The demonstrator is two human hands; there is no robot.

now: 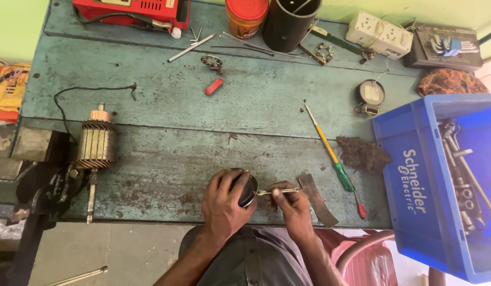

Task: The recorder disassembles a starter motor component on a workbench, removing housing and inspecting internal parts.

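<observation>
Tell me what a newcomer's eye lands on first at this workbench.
Most striking is the bright blue plastic crate at the right edge, holding metal spanners and bolts. At the front middle, the left hand grips a dark round part while the right hand pokes a thin metal tool into it. On the left of the worn green table lies a copper-wound motor armature.

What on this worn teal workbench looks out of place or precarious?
The copper-wound motor armature stands at the bench's left edge, its shaft overhanging. A brown crumbly heap lies loose beside the blue plastic crate. Both hands work normally.
</observation>
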